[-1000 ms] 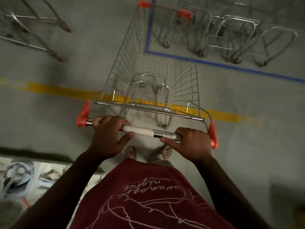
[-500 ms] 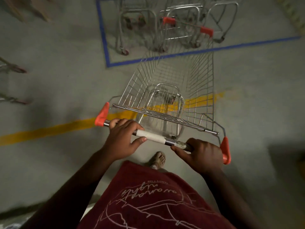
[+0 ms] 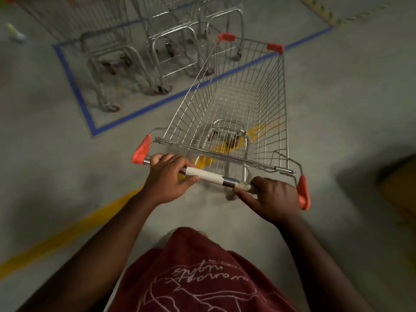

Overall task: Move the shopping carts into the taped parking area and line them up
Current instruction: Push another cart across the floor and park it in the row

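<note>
Both hands, left hand (image 3: 167, 176) and right hand (image 3: 273, 199), wrap their fingers around the cart (image 3: 236, 109) handle to steer it. Its front crosses the blue tape (image 3: 74, 86), upper right, beside parked carts (image 3: 135, 52).

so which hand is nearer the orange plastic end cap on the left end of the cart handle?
Left. The left hand grips the handle bar right beside the orange plastic end cap; the right hand grips the bar's far end.

Empty wire cart (image 3: 238, 109) nosing over blue tape (image 3: 139, 110)
</note>
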A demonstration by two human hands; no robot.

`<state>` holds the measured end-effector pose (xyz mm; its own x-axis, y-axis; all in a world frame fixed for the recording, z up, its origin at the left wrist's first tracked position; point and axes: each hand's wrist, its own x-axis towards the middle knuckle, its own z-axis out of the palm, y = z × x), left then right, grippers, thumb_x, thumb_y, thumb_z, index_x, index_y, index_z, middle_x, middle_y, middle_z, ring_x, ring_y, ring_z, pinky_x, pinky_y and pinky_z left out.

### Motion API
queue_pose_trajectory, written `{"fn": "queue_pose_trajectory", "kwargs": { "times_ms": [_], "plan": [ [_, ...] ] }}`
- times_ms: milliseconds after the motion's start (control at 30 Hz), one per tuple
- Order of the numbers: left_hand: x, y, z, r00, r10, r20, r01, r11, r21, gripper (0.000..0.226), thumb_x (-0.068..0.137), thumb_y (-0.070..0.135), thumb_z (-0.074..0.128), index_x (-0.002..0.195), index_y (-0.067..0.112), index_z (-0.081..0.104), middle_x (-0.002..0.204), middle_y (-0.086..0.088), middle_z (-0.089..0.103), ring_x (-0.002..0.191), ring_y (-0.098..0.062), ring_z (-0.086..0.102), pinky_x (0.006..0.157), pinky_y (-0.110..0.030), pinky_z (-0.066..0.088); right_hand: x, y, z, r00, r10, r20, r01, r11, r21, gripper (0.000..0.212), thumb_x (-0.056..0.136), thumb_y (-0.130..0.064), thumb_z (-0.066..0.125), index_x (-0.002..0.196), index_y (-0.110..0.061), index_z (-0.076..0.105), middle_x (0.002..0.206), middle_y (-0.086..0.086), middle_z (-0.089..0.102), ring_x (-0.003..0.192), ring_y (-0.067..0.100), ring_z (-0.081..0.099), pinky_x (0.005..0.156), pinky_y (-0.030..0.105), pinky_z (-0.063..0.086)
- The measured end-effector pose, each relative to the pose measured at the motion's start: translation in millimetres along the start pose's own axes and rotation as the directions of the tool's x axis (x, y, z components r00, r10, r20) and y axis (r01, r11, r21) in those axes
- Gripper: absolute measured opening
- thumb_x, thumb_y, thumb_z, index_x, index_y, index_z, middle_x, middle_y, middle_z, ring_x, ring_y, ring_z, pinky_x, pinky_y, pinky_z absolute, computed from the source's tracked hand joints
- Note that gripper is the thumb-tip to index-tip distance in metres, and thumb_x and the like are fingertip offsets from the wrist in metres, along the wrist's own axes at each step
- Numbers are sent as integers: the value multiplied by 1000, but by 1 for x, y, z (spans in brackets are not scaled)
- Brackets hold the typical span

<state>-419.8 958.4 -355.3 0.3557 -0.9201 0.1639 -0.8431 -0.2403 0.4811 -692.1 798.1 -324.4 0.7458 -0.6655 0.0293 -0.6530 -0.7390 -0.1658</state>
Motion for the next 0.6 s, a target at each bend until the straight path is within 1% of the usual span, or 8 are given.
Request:
{"fn": "queue_pose_trajectory", "kwargs": {
  "times_ms": [100,200,300,400,533,600],
  "plan": [
    [55,4,16,999,28,16,-28,1000,0,38,85,67,58,100,33,65,95,18,67,97,-15,62,92,-32,24,34,30,-2,998,51,-31,-52,998,-17,64,85,-90,35,71,-29,52,62,-6,62,59,24,67,52,28,39],
    [110,4,31,998,57,15,-57,998,-6,39,84,67,58,101,33,66,95,18,67,99,-15,62,93,-34,25,72,56,-2,992,104,-69,-106,994,-29,64,84,-90,36,69,-28,47,60,-4,61,59,27,68,52,29,40],
    [169,1,45,996,88,-1,-88,996,2,37,83,64,61,99,31,66,94,17,67,98,-15,62,92,-33,25,114,84,-1,987,134,-87,-136,990,-24,65,84,-90,36,69,-28,49,59,-4,59,59,26,68,53,30,41],
    [230,-3,57,994,108,-3,-108,994,1,36,82,63,61,98,31,66,92,18,64,97,-14,60,92,-33,25,161,112,-2,982,157,-102,-161,986,-34,63,84,-91,35,70,-30,47,60,-3,62,61,26,68,53,29,38],
    [313,-2,73,991,131,-16,-131,991,-11,36,83,64,60,97,31,67,90,19,61,95,-14,60,92,-31,24,226,155,-7,980,176,-88,-181,982,-45,66,85,-92,33,71,-29,48,63,-2,64,63,25,69,53,30,40],
    [355,0,82,989,145,-18,-145,989,-8,36,84,64,60,97,31,66,89,19,61,93,-14,60,91,-31,24,260,180,-9,979,183,-93,-188,981,-45,66,85,-92,33,70,-29,45,62,-2,64,63,26,69,53,31,42]
  ]
}}
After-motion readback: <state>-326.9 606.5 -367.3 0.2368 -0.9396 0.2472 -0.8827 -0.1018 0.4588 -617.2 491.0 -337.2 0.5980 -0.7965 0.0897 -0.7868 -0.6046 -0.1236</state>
